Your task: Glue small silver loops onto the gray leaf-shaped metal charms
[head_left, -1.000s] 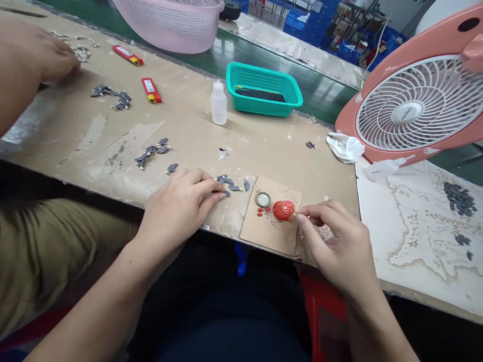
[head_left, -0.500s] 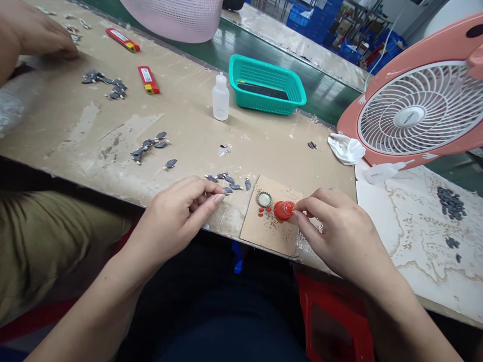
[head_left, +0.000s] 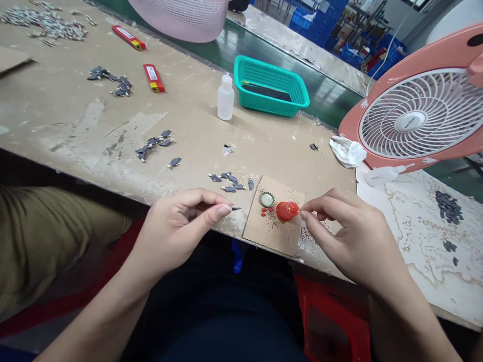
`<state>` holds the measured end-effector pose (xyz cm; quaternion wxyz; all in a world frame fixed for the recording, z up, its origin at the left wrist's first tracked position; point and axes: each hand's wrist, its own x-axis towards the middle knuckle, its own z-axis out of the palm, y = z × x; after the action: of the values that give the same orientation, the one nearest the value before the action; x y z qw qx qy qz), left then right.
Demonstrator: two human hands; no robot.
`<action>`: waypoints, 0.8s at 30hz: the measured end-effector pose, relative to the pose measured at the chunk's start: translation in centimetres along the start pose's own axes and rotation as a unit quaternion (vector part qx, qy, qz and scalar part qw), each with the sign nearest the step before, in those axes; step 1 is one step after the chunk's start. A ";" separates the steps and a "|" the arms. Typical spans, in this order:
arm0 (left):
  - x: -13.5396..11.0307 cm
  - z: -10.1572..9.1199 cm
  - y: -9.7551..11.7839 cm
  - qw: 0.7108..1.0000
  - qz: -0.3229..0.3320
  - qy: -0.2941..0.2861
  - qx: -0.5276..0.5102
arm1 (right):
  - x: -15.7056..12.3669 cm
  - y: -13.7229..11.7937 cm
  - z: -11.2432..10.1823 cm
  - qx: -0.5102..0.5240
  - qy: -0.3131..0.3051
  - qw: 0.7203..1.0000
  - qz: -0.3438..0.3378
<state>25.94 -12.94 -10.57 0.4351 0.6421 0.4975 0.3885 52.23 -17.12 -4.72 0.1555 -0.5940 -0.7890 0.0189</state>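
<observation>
My left hand (head_left: 188, 223) pinches a small dark grey leaf-shaped piece (head_left: 236, 208) between thumb and forefinger, its tip pointing right. My right hand (head_left: 341, 226) is closed in a pinch on a thin pale stick (head_left: 300, 211) beside the mouth of a small red bottle (head_left: 287, 211); most of the stick is hidden. The bottle stands on a cardboard square (head_left: 269, 239), beside an upturned bottle cap (head_left: 267, 199) and some red bits (head_left: 263, 212). Several similar grey pieces (head_left: 233, 179) with pale ends lie just beyond my left hand.
Behind stand a clear squeeze bottle (head_left: 225, 100), a green basket (head_left: 271, 106) and a pink fan (head_left: 349, 118). Two red-yellow cutters (head_left: 154, 78) and a pile of pale pieces (head_left: 49, 25) lie left. Dark pieces (head_left: 449, 206) rest on the right sheet. Another person's leg (head_left: 56, 241) is at left.
The other person's hand has left the upper left, uncovering the pale pile. The grey piece now shows clearly in my left fingers, nearer me. My right hand stays by the red bottle.
</observation>
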 end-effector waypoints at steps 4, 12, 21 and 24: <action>-0.5 1.0 0.6 0.987 -0.035 -0.036 -0.152 | -1.2 -0.3 -0.3 0.211 0.049 0.972 0.091; -1.9 3.7 2.0 0.945 -0.109 -0.123 -0.284 | -3.9 -2.3 2.4 0.493 0.118 0.840 0.193; -2.7 5.3 3.4 0.923 -0.147 -0.138 -0.329 | -5.4 -6.3 2.8 0.443 0.168 0.857 0.204; -3.0 5.6 3.6 0.921 -0.153 -0.131 -0.333 | -5.3 -6.6 2.9 0.408 0.185 0.875 0.183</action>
<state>31.68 -17.25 -9.17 0.7395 0.4212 0.3702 0.3725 46.56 -23.63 -7.26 0.5208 -0.6045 -0.5454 0.2567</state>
